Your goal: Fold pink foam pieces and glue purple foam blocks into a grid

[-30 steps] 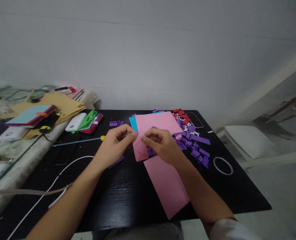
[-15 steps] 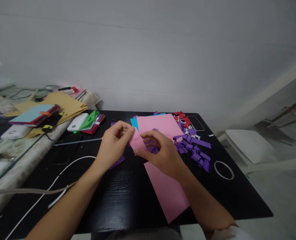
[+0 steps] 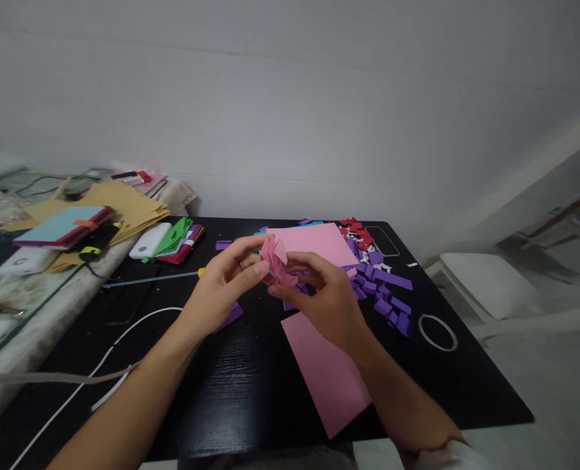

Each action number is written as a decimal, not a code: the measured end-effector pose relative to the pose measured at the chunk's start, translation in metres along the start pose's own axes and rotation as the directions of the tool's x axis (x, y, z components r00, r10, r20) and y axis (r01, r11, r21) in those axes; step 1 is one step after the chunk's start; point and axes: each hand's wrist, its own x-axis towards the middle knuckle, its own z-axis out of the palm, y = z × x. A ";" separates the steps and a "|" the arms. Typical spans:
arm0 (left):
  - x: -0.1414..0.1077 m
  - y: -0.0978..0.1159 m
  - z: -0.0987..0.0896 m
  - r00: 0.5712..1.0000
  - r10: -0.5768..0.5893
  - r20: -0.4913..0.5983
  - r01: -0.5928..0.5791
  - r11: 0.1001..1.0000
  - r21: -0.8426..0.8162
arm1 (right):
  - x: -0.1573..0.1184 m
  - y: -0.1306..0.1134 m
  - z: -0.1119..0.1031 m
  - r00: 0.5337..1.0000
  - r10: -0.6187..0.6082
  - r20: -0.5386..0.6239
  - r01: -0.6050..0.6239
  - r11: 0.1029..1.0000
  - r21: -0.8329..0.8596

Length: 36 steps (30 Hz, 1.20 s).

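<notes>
Several layers of folded pink paper (image 3: 276,262) are held above the black table, their edges fanned apart. My left hand (image 3: 228,274) pinches them from the left, thumb in front. From the right, my right hand (image 3: 321,294) grips the same paper between thumb and fingers. Below my right wrist lies a flat pink sheet (image 3: 323,372), partly covered by my forearm. Behind the hands, a larger pink sheet (image 3: 319,241) rests over a blue one. Purple folded paper pieces (image 3: 375,281) are heaped to the right of my right hand, and some show beneath it.
Red paper pieces (image 3: 358,234) lie at the back right, a white ring (image 3: 437,332) near the right edge. To the left are a white cable (image 3: 118,339), green folded paper (image 3: 175,236), a white device (image 3: 149,241) and yellow envelopes (image 3: 126,207). A white stool (image 3: 480,281) stands right of the table.
The pink paper has turned from showing its flat face to showing its fanned layered edges. My left hand's fingers have spread further around it; both hands stay in about the same place.
</notes>
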 end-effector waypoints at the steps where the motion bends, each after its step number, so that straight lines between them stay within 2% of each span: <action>1: 0.001 0.000 0.000 1.000 0.013 0.019 -0.014 0.999 0.031 | 0.001 -0.001 -0.001 1.000 0.021 0.014 -0.021 0.999 0.032; 4: 0.004 0.001 0.001 0.998 0.035 0.049 -0.039 0.996 0.083 | 0.003 -0.003 -0.004 0.997 0.074 0.031 -0.076 0.994 0.081; 7: 0.004 0.003 0.002 0.999 0.003 0.047 -0.005 0.999 0.043 | 0.005 0.000 -0.005 0.996 0.093 -0.015 -0.092 0.993 0.069; 10: 0.003 0.004 0.001 0.998 -0.018 0.058 0.018 1.000 -0.002 | 0.007 0.004 -0.007 0.993 0.045 -0.106 -0.043 0.999 0.024; 13: 0.002 0.003 0.000 0.999 -0.020 0.049 0.019 0.999 0.035 | 0.007 0.005 -0.007 0.986 -0.010 -0.164 0.009 1.000 -0.004; 19: 0.002 0.002 0.000 1.000 0.014 -0.022 -0.011 0.989 0.150 | 0.005 0.000 -0.006 0.994 -0.044 -0.101 0.046 0.999 0.012; 25: 0.002 0.006 -0.003 0.995 0.080 -0.067 -0.066 0.981 0.183 | 0.010 -0.002 -0.012 0.997 0.071 -0.014 -0.068 0.985 0.156; 31: 0.005 0.007 -0.011 0.983 0.067 -0.171 -0.043 0.989 0.141 | 0.020 0.004 -0.026 0.988 0.146 -0.041 -0.134 0.967 0.217; 36: 0.008 0.004 -0.016 0.982 0.017 -0.190 -0.001 0.997 0.083 | 0.026 0.010 -0.030 0.979 0.183 -0.085 -0.165 0.969 0.185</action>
